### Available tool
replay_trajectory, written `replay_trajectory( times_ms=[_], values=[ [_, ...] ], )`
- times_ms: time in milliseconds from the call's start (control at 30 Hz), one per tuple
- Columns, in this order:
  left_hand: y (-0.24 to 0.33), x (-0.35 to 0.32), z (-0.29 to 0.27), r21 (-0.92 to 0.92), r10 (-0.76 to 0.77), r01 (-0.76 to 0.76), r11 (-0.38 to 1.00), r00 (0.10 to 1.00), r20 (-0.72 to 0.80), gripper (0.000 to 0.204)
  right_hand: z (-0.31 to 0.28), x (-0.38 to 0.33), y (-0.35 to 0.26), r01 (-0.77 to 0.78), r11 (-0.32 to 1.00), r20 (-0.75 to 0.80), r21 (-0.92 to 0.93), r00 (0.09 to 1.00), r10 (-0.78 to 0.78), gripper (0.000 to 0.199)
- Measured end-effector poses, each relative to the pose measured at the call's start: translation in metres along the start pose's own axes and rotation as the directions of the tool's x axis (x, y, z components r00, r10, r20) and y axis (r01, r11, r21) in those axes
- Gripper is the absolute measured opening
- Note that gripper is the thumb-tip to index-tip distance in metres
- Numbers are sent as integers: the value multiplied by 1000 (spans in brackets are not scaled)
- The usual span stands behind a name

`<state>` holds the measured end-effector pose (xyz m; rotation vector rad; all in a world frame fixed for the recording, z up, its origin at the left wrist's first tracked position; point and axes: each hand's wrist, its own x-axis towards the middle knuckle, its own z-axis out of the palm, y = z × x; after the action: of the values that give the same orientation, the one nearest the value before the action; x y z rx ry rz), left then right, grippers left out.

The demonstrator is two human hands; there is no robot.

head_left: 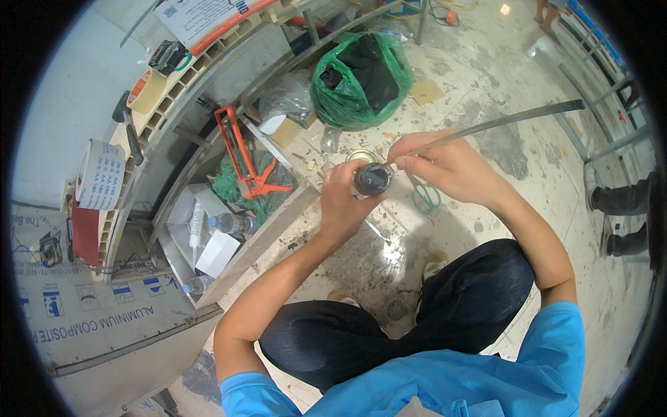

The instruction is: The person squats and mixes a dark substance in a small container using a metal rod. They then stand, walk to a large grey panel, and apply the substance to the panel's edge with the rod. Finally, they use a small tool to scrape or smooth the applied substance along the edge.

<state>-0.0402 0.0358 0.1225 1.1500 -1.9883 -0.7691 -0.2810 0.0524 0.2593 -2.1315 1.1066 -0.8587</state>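
Observation:
I sit low over the floor. My left hand (340,198) is wrapped round a small round jar (373,180) with a dark top or dark contents; which of the two, I cannot tell. In the fingers of my right hand (451,170) is a long thin dark strip (514,119). Its near end meets the jar's rim, and the far end reaches out to the right. A gold-coloured round lid or ring (361,156) shows just beyond the jar. Below my right hand, scissors with green handles (425,200) lie on the floor.
Ahead stands a green plastic bag (333,110) with dark contents. Left is an open wooden box (267,240) holding an orange caulking gun (240,156), a plastic bottle (233,223) and a white tube. A tape roll (101,174) rests on the shelf. Another person's legs (625,198) are at right.

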Motion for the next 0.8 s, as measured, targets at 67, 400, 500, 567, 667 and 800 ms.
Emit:
replay_trajectory(
  times_ms=[67,400,500,567,667,800],
  values=[
    [0,0,0,19,-2,2,1000,1000,-10,70,-1,-1,-1,-86,996,106,-16,990,87,28],
    [2,2,1,-12,-34,33,999,996,-78,76,-3,-7,-4,23,997,-28,-68,999,-25,26],
    [3,1,0,-31,-62,60,998,996,-66,76,-2,-6,-6,12,999,-25,-35,1000,-13,25],
    [3,1,0,-57,-82,79,995,996,-44,76,-1,-5,-6,19,997,-2,-77,1000,-19,24],
    [2,2,-1,-15,-61,61,998,996,-64,76,4,-4,-8,4,994,103,-105,995,7,22],
    [1,1,1,12,-35,36,999,998,-54,74,9,-1,-6,54,997,-5,-57,999,-54,24]
  ],
)
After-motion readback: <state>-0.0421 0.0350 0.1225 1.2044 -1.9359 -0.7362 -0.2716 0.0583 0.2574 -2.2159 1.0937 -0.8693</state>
